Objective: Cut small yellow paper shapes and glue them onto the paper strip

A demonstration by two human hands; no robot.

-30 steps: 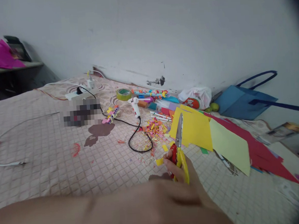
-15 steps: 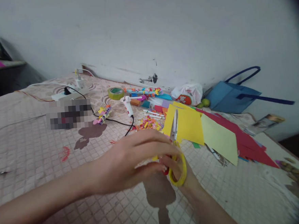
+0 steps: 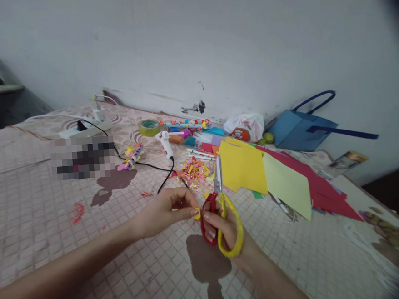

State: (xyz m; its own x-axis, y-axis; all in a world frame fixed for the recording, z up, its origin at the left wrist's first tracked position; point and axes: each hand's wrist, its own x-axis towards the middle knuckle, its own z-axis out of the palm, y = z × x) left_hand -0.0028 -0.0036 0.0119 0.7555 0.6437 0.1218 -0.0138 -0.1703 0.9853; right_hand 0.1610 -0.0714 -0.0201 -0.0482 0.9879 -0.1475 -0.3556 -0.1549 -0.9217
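Note:
Between the thumb and fingertips of my left hand (image 3: 169, 211) is a small piece of yellow paper (image 3: 197, 213). My right hand (image 3: 225, 223) is closed on a pair of scissors (image 3: 240, 231) with one red and one yellow handle loop. Their blades point up and away from me and look closed together. The two hands are close to each other above the patterned cover. Beyond the blades lie yellow paper sheets (image 3: 244, 164) and a heap of small coloured paper scraps (image 3: 196, 170).
A white glue gun (image 3: 166, 145) with a black cord lies behind the hands. Near it are a tape roll (image 3: 149, 127) and a decorated stick (image 3: 131, 158). A power strip (image 3: 85, 128) is at the left. Red sheets (image 3: 325, 191) and a blue bag (image 3: 302, 131) are at the right.
My left hand has drawn back left from over the right hand, and the yellow piece now shows in its fingers. The scissors are in fuller view. The whole view has shifted slightly.

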